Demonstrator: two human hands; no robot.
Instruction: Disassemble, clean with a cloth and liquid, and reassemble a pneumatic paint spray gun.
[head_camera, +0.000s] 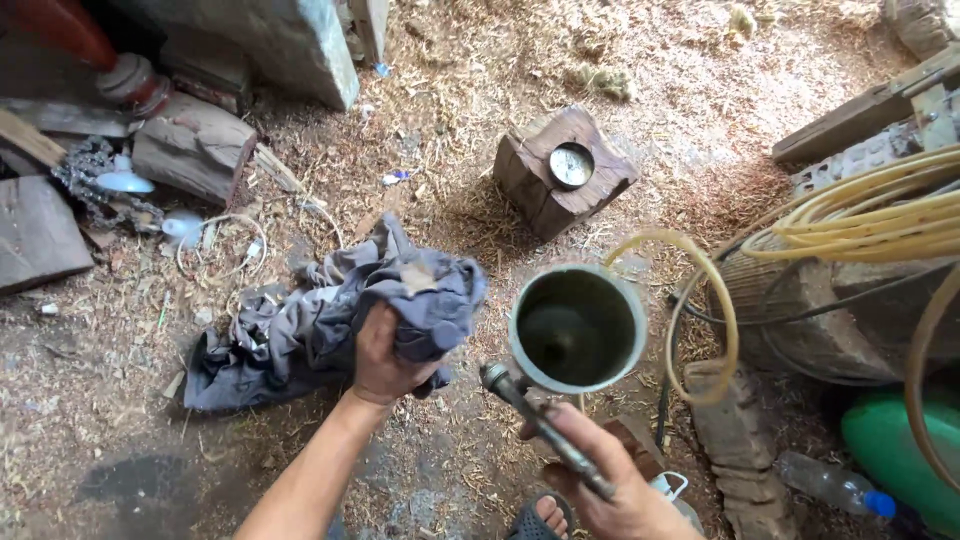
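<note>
Gripped: left hand (385, 355) clenches 1 crumpled grey cloth (330, 320) over the sawdust floor (120, 400); right hand (610, 485) grasps 1 metal spray gun (545, 430) by its handle, open grey cup (577, 327) upright.

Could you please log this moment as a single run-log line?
left hand: grips grey cloth | right hand: holds spray gun with open metal cup | floor: sawdust, yellow hose
</note>
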